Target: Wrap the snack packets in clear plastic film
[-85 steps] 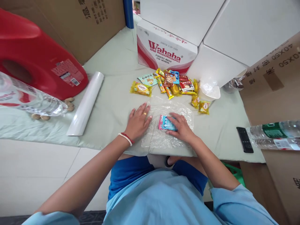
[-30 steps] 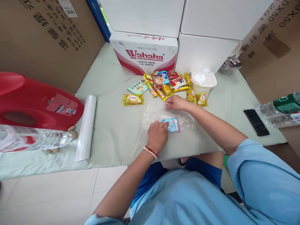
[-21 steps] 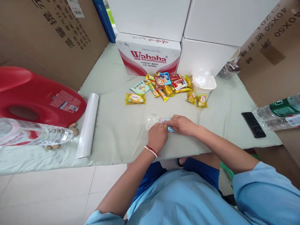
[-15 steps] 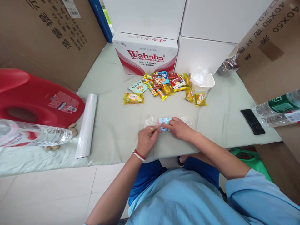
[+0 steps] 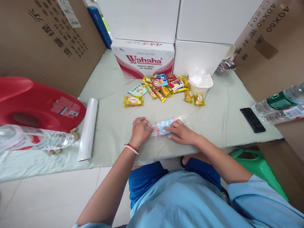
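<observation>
Jug (image 5: pixel 42 106), of smooth red plastic, is cut off by the left edge and partly covered by a clear ribbed bottle (image 5: pixel 38 137), itself cut off. Rounded brown lumps (image 5: pixel 75 133) are half hidden beside them; what they are cannot be told. A glossy white roll (image 5: pixel 87 129) is laid aslant on the softly creased cloth (image 5: pixel 114 152). Farther back, a printed carton (image 5: pixel 144 61) is fronted by shiny snacks (image 5: pixel 163 91), some overlapped by others. By the left hand (image 5: pixel 139 129) the left end of crinkled clear film (image 5: pixel 183 118) is pinched, the fingertips being partly hidden. Between the two hands, near the cloth's front edge, a flat pink-and-blue packet (image 5: pixel 163 123) is wrapped in the film, its print too blurred to be read. Its right part is covered by the right hand (image 5: pixel 180 132), spread and laid on it, nothing being gripped. The inside of a white bowl (image 5: pixel 203 85) is obscured by crumpled plastic (image 5: pixel 198 76). A black slab-like phone (image 5: pixel 252 120) is set beside two bottles (image 5: pixel 281 103), cut off at right.
</observation>
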